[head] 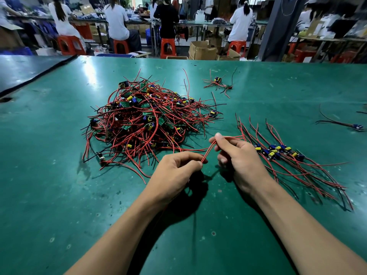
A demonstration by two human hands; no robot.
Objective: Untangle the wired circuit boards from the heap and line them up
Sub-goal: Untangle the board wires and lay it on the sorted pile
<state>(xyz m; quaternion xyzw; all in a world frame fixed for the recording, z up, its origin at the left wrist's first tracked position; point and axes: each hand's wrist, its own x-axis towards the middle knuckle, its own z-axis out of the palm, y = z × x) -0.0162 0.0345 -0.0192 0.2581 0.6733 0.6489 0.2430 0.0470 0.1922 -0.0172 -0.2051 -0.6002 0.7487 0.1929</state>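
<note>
A tangled heap (pixel 147 120) of small green circuit boards with red and black wires lies on the green table (pixel 49 175), left of centre. To the right, several boards (pixel 278 151) lie side by side in a row, their wires fanned out. My left hand (pixel 176 171) pinches a pair of red wires (pixel 208 150) at their lower end. My right hand (pixel 240 157) pinches the same wires higher up, just left of the row. The board on these wires is hidden by my hands.
A small clump of wired boards (pixel 218 82) lies at the far middle of the table. A single wired board (pixel 357 127) lies at the right edge. Beyond the table, people sit on red stools (pixel 168 47) at benches, with cardboard boxes (pixel 202 50) on the floor.
</note>
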